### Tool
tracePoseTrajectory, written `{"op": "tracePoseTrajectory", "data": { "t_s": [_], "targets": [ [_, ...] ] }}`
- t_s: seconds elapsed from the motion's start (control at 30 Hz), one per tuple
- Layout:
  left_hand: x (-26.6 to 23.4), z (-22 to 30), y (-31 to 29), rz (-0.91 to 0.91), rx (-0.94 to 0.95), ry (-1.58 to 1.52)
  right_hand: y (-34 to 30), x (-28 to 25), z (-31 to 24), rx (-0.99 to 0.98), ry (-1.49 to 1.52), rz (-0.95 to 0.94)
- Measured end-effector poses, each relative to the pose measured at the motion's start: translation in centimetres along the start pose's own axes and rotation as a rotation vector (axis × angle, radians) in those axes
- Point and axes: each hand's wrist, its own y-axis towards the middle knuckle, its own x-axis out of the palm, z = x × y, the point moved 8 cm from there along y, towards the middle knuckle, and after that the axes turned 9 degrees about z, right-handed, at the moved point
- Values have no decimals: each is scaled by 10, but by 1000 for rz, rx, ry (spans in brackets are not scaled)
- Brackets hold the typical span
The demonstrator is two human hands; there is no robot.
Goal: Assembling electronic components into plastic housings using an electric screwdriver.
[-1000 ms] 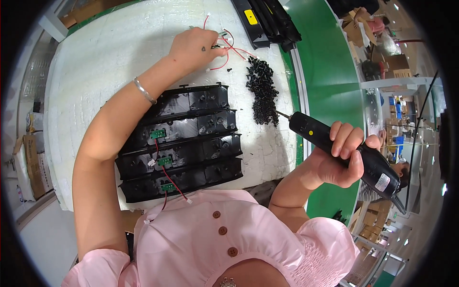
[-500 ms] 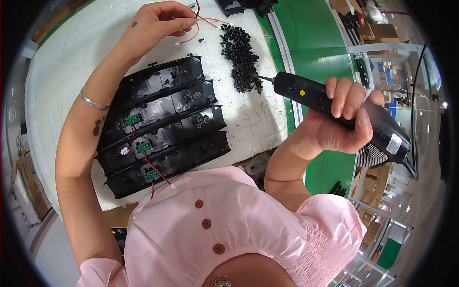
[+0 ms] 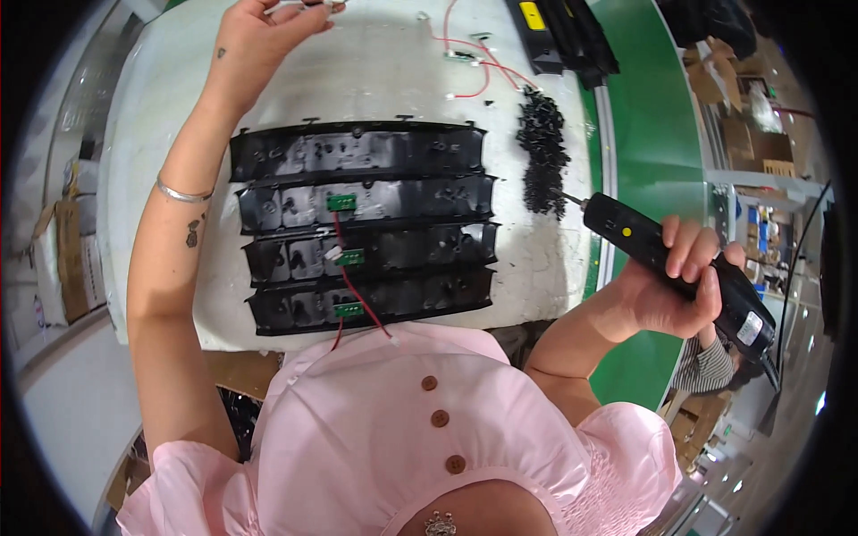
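Observation:
My right hand [image 3: 675, 277] is wrapped round a black electric screwdriver [image 3: 639, 234]. Its bit points at a pile of small black screws [image 3: 542, 152] on the pale foam mat. At the far left my left hand [image 3: 259, 45] has its fingertips pinched together at the picture's upper edge. Something small, pale and dark shows at them, too cut off to name. Between the arms, several curved black plastic panels [image 3: 357, 152] lie in a stack of rows. Three of them bear small green circuit boards [image 3: 341, 203] with red wires [image 3: 362, 299].
Beyond the screws lie loose circuit boards [image 3: 462, 56] with red wires. More black plastic parts [image 3: 572, 40] rest at the far right of the mat [image 3: 170, 268]. A green surface [image 3: 661, 134] runs along the right. Another person's striped sleeve [image 3: 706, 366] shows there.
My left hand has left the red wires and moved away to the far left. The view has shifted. My right hand still holds the screwdriver near the screws.

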Motion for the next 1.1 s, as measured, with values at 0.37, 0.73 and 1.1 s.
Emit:
{"op": "tracePoseTrajectory", "data": {
  "t_s": [0.37,0.73,1.1],
  "targets": [
    [-61,31,-47,57,-1,243,-5,32,26,109,26,-75],
    [-4,2,-87,-385,-423,289,-19,94,59,242,110,-288],
    [29,9,-96,-450,330,853,-41,151,108,237,27,-273]
  ]
}}
